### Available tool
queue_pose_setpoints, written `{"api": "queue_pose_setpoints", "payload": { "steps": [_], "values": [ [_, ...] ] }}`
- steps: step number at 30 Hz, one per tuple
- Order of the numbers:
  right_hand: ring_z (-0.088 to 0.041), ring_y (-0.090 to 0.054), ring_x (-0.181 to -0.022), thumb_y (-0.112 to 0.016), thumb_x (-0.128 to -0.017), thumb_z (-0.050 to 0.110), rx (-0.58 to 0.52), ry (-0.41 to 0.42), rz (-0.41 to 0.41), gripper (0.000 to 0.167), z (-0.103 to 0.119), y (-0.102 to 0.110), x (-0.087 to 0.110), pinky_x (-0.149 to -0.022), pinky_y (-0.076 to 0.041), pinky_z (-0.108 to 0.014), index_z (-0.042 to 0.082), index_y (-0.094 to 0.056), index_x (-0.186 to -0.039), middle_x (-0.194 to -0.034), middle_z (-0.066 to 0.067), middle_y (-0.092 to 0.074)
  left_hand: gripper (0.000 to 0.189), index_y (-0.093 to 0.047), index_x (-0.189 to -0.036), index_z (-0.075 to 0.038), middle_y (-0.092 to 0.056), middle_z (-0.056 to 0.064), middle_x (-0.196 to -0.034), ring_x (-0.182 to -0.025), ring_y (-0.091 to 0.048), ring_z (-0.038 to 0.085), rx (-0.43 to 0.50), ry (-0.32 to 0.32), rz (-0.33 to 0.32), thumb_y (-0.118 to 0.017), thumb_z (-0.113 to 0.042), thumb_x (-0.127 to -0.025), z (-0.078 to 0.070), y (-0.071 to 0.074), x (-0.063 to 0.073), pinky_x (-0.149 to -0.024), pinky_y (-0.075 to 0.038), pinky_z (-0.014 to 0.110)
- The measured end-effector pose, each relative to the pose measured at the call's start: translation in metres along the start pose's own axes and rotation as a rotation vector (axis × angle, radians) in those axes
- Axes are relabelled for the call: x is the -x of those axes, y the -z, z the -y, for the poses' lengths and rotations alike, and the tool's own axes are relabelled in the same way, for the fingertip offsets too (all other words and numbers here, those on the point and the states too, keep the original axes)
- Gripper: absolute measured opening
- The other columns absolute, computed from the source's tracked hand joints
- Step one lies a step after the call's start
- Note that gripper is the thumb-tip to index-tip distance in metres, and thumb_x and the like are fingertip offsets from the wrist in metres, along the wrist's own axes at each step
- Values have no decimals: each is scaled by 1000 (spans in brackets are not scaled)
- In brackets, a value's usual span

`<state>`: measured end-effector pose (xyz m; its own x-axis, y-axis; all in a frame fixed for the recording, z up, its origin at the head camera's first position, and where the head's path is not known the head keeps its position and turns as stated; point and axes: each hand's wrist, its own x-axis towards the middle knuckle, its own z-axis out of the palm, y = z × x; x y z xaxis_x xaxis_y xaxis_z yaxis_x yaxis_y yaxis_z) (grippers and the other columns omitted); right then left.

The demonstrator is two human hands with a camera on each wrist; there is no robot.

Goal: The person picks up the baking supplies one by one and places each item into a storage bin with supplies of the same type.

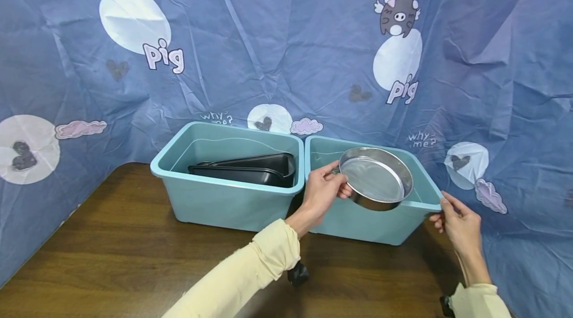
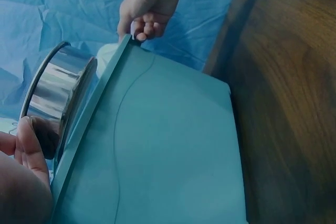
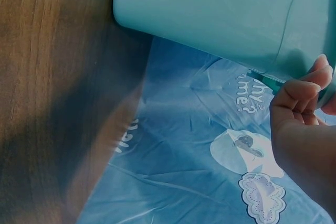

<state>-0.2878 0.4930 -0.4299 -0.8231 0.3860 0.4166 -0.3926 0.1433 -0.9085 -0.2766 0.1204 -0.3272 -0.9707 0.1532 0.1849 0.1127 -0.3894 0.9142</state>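
Note:
My left hand (image 1: pixel 323 189) pinches the left edge of a round metal sieve (image 1: pixel 375 178) with a fine mesh bottom. In the head view the sieve is above the front rim of the right teal bin (image 1: pixel 358 221), tilted towards me. The left wrist view shows its shiny side wall (image 2: pixel 55 90) close to the bin's rim. At the bin's right front corner, my right hand (image 1: pixel 461 223) grips the rim between thumb and fingers. Most of that bin's inside is hidden by the sieve and the front wall.
Close beside it on the left stands a second teal bin (image 1: pixel 228 203), with black baking pans (image 1: pixel 250 171) inside. Both bins stand on a brown wooden table (image 1: pixel 121 248). A blue printed cloth (image 1: pixel 268 34) hangs behind and beside the table.

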Motion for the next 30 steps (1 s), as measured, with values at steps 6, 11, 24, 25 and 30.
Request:
{"api": "queue_pose_setpoints", "payload": {
  "steps": [6,11,24,25,30],
  "values": [
    [-7,-58,-43,-62,-104,15,50,-21,-11,19,46,-26,23,-39,-45,-19,14,-74,-118,-58,-6,-67,55,-50,-148,5,-68,3,-67,-56,-63,8,-12,9,-2,-59,4,-94,-1,2,-1,-58,-55,20],
    [-6,-56,-42,-56,-105,7,51,-133,-53,30,86,-49,39,-40,-44,-16,33,-71,-99,-55,0,-65,56,-49,-149,4,-68,2,-67,-57,-63,7,-18,17,-8,-58,4,-93,-2,3,-3,-61,-57,22],
    [-4,-57,-43,-60,-104,15,70,-24,-28,44,71,-43,35,-40,-44,-17,-17,-56,-134,-56,1,-65,58,-49,-149,6,-66,2,-65,-55,-64,7,7,0,-54,-57,5,-91,-2,3,-11,-61,-57,21],
    [-4,-57,-43,-59,-104,14,67,-33,-32,39,72,-43,35,-40,-44,-17,-14,-60,-131,-56,0,-65,58,-48,-149,6,-67,2,-65,-55,-64,7,10,1,-57,-57,6,-91,-2,3,-11,-61,-57,21],
    [-5,-56,-42,-57,-105,9,75,-117,-66,19,82,-48,37,-40,-44,-16,23,-70,-108,-55,0,-64,59,-48,-150,5,-68,2,-66,-56,-64,7,1,4,-76,-58,5,-92,-6,2,-12,-64,-58,22]
  ]
}}
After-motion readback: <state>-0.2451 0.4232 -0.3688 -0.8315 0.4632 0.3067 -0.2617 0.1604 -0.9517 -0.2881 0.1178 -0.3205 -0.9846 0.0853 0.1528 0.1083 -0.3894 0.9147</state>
